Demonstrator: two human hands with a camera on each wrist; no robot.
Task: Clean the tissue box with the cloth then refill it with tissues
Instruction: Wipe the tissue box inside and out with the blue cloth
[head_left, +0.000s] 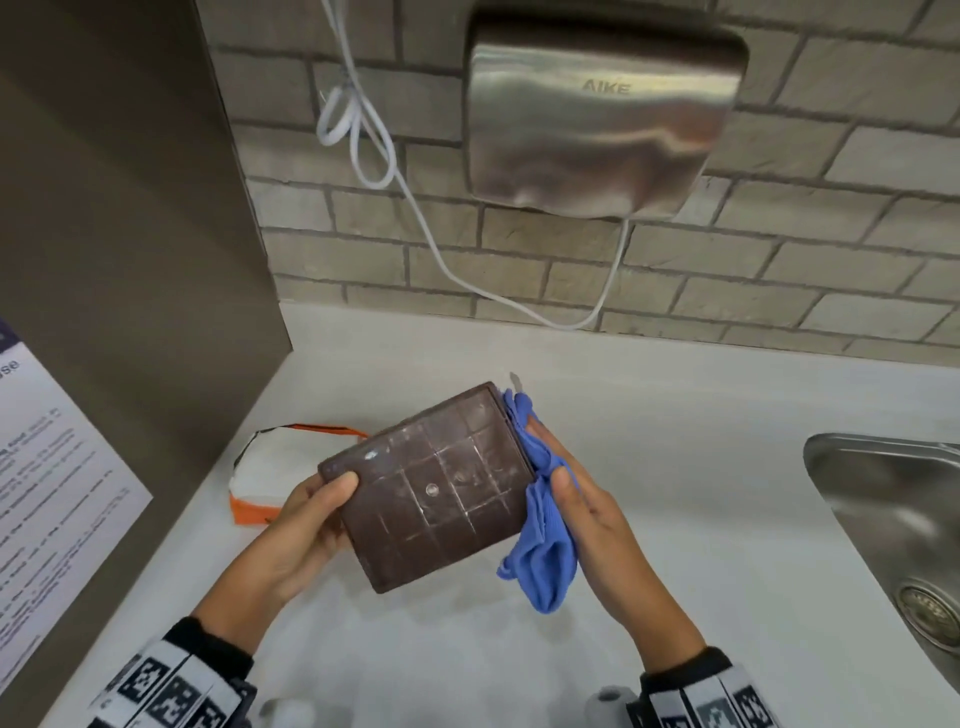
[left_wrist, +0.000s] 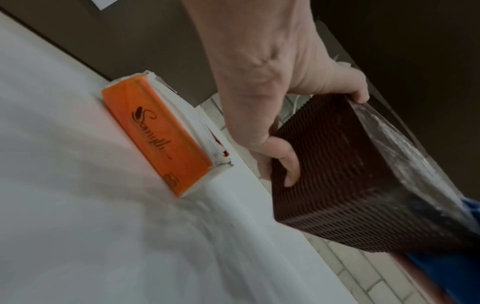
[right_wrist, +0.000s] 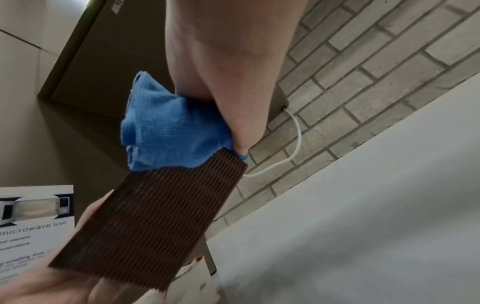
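A dark brown tissue box (head_left: 431, 488) with ribbed, perforated sides is held above the counter, its scuffed flat face turned up. My left hand (head_left: 322, 509) grips its left end, thumb on the top face and fingers on the side wall (left_wrist: 337, 174). My right hand (head_left: 569, 491) holds a blue cloth (head_left: 545, 561), thumb over it, and presses it against the box's right side (right_wrist: 155, 216). The cloth (right_wrist: 168, 127) is bunched between palm and box, and its tail hangs below. An orange and white tissue pack (head_left: 265, 467) (left_wrist: 155, 133) lies on the counter behind my left hand.
The white counter (head_left: 675, 441) runs to a brick wall. A steel sink (head_left: 893, 509) is set in at the right. A metal hand dryer (head_left: 602, 114) with a white cable (head_left: 415, 208) hangs above. A printed notice (head_left: 47, 467) is on the brown panel at the left.
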